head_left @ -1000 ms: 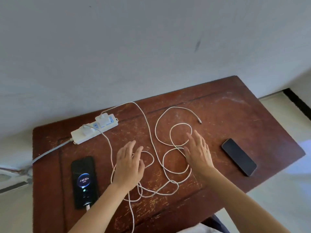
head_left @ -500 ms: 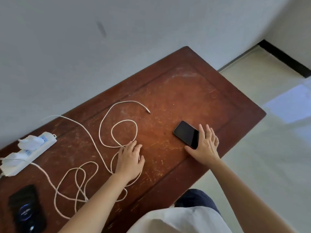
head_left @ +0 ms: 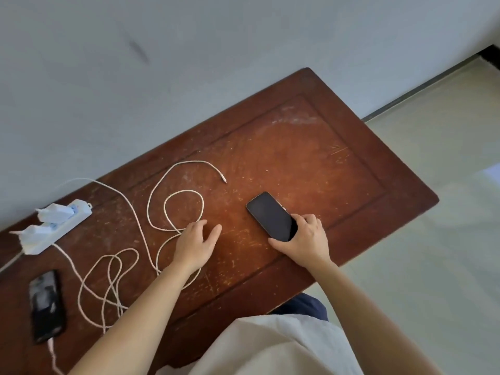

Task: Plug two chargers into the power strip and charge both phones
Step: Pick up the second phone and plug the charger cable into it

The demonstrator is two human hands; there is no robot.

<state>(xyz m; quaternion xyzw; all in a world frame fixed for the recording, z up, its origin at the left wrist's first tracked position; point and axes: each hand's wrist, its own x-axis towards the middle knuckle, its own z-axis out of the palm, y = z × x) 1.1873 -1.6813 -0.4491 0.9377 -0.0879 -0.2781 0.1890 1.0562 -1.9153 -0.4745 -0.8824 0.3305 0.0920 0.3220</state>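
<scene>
Head view, items as they lie:

- Table [head_left: 311, 147]: rectangular, dark red-brown wood, scratched and worn pale in patches, with a raised border around a sunken panel.
- Power strip [head_left: 58, 226]: long white plastic bar at the table's left edge, with two white chargers [head_left: 54, 213] seated in it.
- Loose cable [head_left: 173, 209]: thin, white, in open loops across the panel; its free plug tip [head_left: 224, 181] lies bare on the wood, well apart from both phones.
- Left phone [head_left: 46, 304]: black slab near the left front corner, a white cable entering its near end.
- Right phone [head_left: 272, 216]: flat black slab with rounded corners, screen dark, flat on the table.
- Right hand [head_left: 304, 239]: fingers curled around the right phone's near end, gripping it.
- Left hand [head_left: 196, 239]: spread, palm down, resting on the loose cable's loops; empty.
- Wall [head_left: 189, 63]: plain, pale grey, matt.
</scene>
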